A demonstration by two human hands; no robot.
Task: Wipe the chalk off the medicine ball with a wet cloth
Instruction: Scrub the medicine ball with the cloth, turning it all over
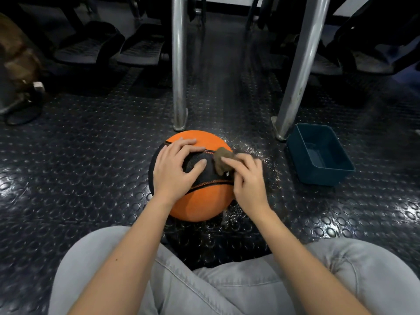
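Most of the view is the dark studded floor (91,155). The ball (200,201) rests on it in front of my knees, close enough that both arms reach it easily. A blue tub (318,178) stands near on the right, I think for wetting the cloth again. My left hand (175,169) lies spread and flat on top of the ball, to stop it from rolling. My right hand (247,180) pinches the brown cloth (221,158) with curled fingers and presses it on the black band. Small wet drops (256,153) shine beside the ball.
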